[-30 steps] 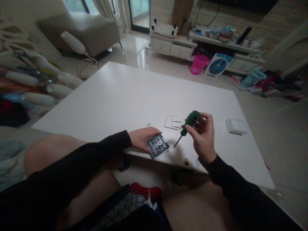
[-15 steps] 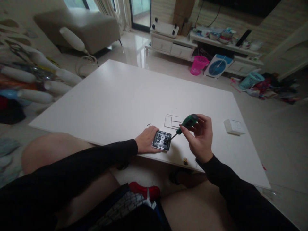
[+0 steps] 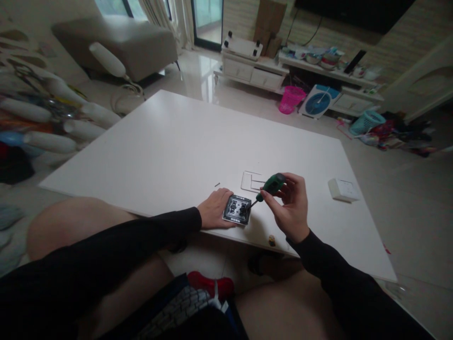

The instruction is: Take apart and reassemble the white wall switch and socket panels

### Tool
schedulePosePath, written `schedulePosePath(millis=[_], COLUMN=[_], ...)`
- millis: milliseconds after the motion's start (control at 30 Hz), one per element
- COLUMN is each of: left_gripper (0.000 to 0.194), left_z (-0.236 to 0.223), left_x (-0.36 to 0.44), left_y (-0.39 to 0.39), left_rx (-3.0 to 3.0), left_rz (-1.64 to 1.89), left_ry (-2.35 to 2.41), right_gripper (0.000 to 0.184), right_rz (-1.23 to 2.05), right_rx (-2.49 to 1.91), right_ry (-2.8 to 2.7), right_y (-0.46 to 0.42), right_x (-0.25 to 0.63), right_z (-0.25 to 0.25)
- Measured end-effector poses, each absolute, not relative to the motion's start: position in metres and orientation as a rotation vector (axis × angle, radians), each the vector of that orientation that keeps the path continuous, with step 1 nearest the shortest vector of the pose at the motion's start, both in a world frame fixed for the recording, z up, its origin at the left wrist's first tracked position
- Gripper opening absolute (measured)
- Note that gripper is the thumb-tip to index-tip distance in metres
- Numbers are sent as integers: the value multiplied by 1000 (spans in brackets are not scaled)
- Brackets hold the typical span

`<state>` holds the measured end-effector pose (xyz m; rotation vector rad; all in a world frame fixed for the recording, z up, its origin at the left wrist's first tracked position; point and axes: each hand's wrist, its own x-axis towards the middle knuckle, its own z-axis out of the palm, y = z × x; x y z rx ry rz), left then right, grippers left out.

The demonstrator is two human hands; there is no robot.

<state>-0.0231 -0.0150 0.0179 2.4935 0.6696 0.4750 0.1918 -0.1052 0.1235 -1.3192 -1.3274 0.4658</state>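
My left hand (image 3: 214,208) grips the left side of a square wall switch (image 3: 238,210), holding it at the near edge of the white table. The switch lies with its dark inner mechanism facing up. In the fingers of my right hand (image 3: 292,203) is a green-handled screwdriver (image 3: 271,185), tilted down to the left. Its tip meets the right part of the mechanism; what exactly it touches is too small to tell. Just beyond the switch lies a thin rectangular frame (image 3: 242,181), partly behind the screwdriver.
A white box-shaped piece (image 3: 342,190) stands on the right of the table (image 3: 148,141). A small yellow-and-dark object (image 3: 272,241) sits by the near edge, and a short dark strip (image 3: 217,184) lies beyond my left hand. My legs are under the table edge.
My right hand and the screwdriver handle have shifted slightly left and nearer, with the tip still at the switch. My left hand keeps its hold. The whole view has moved a little.
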Motion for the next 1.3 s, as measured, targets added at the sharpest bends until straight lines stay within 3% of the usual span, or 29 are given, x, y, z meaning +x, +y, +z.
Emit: schedulePosePath(millis=[500, 867, 1300], left_gripper=[84, 83, 84], left_z=[16, 13, 15], left_x=[-23, -23, -22], left_y=[-16, -15, -17], left_rx=[2500, 2537, 2509], left_rz=[485, 504, 541], left_ry=[687, 670, 696], right_gripper=[57, 64, 62], right_rz=[330, 438, 93], right_rx=[-1327, -1301, -1228], right_ry=[-1453, -1540, -1656], right_y=[-107, -111, -105], right_x=[193, 193, 197], right_z=[122, 126, 126])
